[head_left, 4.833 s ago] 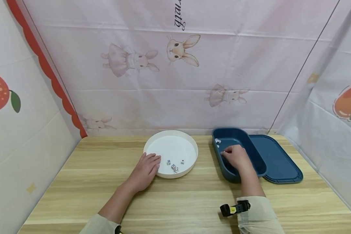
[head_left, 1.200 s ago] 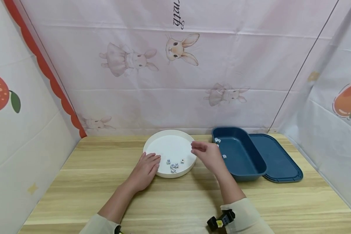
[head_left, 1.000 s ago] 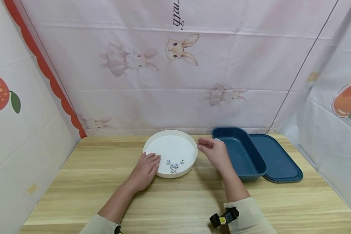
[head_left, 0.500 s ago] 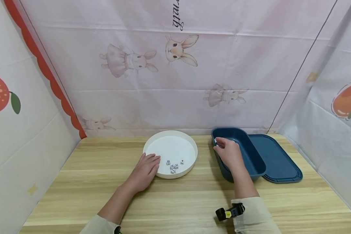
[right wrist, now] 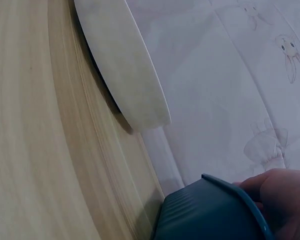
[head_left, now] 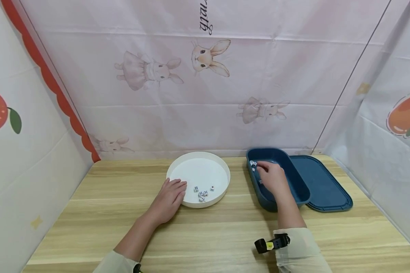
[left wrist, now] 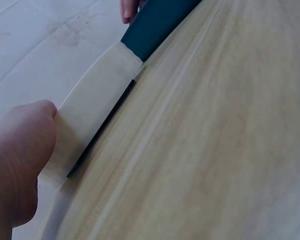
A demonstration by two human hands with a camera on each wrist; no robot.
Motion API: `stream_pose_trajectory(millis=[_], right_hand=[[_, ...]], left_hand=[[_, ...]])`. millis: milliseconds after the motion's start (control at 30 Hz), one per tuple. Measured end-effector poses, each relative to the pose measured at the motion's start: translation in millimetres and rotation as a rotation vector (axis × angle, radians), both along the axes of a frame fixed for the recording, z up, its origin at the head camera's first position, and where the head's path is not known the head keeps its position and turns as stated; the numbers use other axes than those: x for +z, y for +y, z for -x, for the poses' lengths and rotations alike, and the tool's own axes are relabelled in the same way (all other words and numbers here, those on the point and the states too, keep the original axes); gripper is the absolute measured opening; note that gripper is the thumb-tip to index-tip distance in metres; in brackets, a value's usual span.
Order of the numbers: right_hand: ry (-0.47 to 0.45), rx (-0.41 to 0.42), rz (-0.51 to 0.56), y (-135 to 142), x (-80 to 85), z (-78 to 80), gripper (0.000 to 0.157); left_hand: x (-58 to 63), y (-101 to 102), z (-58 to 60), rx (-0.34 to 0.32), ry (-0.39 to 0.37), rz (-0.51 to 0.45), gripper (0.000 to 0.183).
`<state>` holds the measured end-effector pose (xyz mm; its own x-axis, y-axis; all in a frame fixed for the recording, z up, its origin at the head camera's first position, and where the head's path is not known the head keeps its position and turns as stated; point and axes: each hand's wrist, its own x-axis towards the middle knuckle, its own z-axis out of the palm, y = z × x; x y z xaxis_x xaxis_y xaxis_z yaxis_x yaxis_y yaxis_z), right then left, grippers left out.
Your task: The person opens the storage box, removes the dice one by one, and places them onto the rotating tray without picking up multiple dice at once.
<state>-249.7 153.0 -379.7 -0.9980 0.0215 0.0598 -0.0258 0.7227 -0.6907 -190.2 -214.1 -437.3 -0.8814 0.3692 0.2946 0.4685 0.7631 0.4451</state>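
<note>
A round white tray [head_left: 205, 172] holds several white dice [head_left: 201, 194] near its front side. My left hand [head_left: 169, 201] rests on the tray's left rim with its fingers extended; in the left wrist view that hand [left wrist: 25, 145] touches the tray's outer wall [left wrist: 92, 95]. To the right, my right hand [head_left: 273, 180] reaches into the blue rectangular box [head_left: 295, 180], thumb and fingertips a little apart. Its fingertips are beside a few dice [head_left: 253, 163] along the box's left wall, and another die [head_left: 260, 182] sits below the thumb. Fingertips are hidden in the right wrist view.
The blue lid [head_left: 324, 184] lies on the table right of the box, partly under it. Printed cloth [head_left: 205, 113] walls off the back and both sides of the wooden table [head_left: 205, 235].
Dice have been added to the tray since the earliest frame. My right hand has moved from the tray's right edge back into the box. My left hand stays put.
</note>
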Motion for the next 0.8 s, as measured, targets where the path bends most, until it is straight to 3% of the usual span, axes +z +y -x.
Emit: stream_pose_trajectory(millis=[233, 467, 600, 800], right_hand=[[-0.081, 0.041, -0.088, 7, -4.6, 5.2, 0.04], [-0.164, 0.188, -0.228, 3, -9.3, 5.1, 0.048], [-0.19, 0.238, -0.25, 2, -9.9, 3.5, 0.053], [-0.196, 0.243, -0.253, 2, -12.3, 2.9, 0.05]], left_hand=[[0.1, 0, 0.8, 0.0, 0.003, 0.006, 0.038], [0.6, 0, 0.9, -0.002, -0.004, 0.004, 0.038], [0.5, 0, 0.8, -0.002, -0.004, 0.005, 0.038], [0.6, 1, -0.4, 0.002, -0.006, 0.004, 0.038]])
